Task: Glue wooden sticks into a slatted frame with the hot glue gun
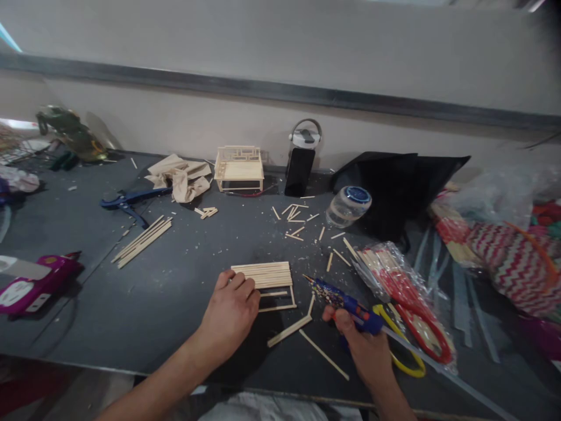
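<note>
My left hand (231, 309) has its fingers closed on the left side of a small stick panel (267, 273), hiding that end of it. Slats fill the panel's far part, and its near part is an open frame with a loose-looking stick across it. My right hand (366, 345) grips a blue hot glue gun (346, 301), whose nozzle points left, just right of the panel and apart from it. A long glue stick (442, 368) trails from the gun's back. Near the panel's front lie a short thick stick (289, 331) and a thin stick (324, 354).
A miniature stick bed (240, 169) stands by the wall beside crumpled paper (184, 178). Further around are blue cutters (131, 203), a stick bundle (142, 241), a phone (300, 171), a jar (348, 206), scissors (421, 327), bagged sticks (390, 272) and a magenta tool (39, 283).
</note>
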The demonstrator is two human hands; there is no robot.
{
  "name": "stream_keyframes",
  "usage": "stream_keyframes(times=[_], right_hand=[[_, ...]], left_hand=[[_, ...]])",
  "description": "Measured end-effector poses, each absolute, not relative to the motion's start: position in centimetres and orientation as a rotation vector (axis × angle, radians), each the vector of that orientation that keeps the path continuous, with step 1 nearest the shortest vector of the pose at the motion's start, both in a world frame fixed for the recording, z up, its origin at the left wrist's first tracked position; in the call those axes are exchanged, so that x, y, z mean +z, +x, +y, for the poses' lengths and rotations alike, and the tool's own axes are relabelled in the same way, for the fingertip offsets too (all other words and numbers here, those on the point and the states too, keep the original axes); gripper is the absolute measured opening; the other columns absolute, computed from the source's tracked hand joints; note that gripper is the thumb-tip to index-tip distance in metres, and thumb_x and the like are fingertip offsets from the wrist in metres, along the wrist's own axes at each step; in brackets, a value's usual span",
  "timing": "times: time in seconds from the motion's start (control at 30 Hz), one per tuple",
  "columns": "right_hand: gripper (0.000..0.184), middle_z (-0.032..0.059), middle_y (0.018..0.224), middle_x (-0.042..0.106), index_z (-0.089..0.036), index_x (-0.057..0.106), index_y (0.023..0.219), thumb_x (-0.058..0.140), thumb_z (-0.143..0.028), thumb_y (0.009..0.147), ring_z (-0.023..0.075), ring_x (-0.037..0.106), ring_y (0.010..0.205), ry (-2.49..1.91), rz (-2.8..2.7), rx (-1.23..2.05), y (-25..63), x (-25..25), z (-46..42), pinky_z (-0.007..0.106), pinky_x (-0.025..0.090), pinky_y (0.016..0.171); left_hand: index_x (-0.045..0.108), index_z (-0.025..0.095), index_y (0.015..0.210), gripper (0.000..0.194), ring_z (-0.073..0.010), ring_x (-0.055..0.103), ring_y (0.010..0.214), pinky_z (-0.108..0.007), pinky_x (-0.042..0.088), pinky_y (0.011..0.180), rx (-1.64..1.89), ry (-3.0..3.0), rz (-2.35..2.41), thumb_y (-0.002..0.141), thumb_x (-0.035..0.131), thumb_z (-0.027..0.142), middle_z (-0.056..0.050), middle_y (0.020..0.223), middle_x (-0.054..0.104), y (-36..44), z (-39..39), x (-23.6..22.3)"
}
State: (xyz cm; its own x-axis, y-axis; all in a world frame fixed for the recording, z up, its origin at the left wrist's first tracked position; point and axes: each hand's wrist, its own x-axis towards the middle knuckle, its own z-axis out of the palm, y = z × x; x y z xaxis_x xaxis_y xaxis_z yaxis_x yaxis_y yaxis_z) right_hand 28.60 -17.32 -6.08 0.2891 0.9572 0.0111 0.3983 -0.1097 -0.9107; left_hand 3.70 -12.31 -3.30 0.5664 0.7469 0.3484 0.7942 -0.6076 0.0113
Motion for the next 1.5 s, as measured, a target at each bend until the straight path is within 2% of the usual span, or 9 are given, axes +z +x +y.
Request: stream_keyframes(times=[0.17, 0.43, 1.17, 1.5], right_hand=[[0.034, 0.0034, 0.068, 0.073, -0.021, 0.071, 0.067, 0.06, -0.051, 0.078, 0.0214, 0.069, 0.068, -1.648, -1.296, 0.809, 28.8, -6.0, -17.1, 0.027, 0.055, 0.067], [0.033, 0.0017, 0.07, 0.073, -0.023, 0.071, 0.07, 0.06, -0.052, 0.08, 0.021, 0.069, 0.07, -1.642, -1.308, 0.805, 28.9, -6.7, -17.3, 0.028, 0.054, 0.071], [0.032, 0.0033, 0.07, 0.074, -0.021, 0.071, 0.069, 0.062, -0.05, 0.079, 0.0226, 0.069, 0.071, -1.612, -1.292, 0.835, 28.7, -6.5, -17.2, 0.03, 0.057, 0.07], [0.032, 0.0034, 0.07, 0.074, -0.021, 0.071, 0.069, 0.064, -0.051, 0.078, 0.0227, 0.07, 0.07, -1.587, -1.249, 0.861, 28.7, -7.0, -17.3, 0.03, 0.057, 0.07]], left_hand=[[0.06, 0.017, 0.067, 0.016, -0.02, 0.049, 0.076, -0.038, 0.033, 0.084, -0.474, -2.645, -1.298, 0.083, 0.061, 0.015, -0.002, 0.071, 0.06, 4.5, -12.0, -3.6], [0.061, 0.017, 0.066, 0.015, -0.0205, 0.05, 0.075, -0.038, 0.033, 0.082, -0.441, -2.642, -1.305, 0.08, 0.065, 0.015, -0.002, 0.07, 0.06, 5.2, -11.7, -3.7], [0.061, 0.017, 0.07, 0.015, -0.0217, 0.053, 0.076, -0.04, 0.035, 0.081, -0.387, -2.668, -1.398, 0.085, 0.057, 0.014, -0.004, 0.073, 0.061, 5.5, -11.6, -3.8], [0.062, 0.018, 0.071, 0.015, -0.0216, 0.054, 0.075, -0.039, 0.035, 0.081, -0.4, -2.658, -1.389, 0.085, 0.058, 0.015, -0.003, 0.072, 0.063, 5.5, -11.5, -3.7]])
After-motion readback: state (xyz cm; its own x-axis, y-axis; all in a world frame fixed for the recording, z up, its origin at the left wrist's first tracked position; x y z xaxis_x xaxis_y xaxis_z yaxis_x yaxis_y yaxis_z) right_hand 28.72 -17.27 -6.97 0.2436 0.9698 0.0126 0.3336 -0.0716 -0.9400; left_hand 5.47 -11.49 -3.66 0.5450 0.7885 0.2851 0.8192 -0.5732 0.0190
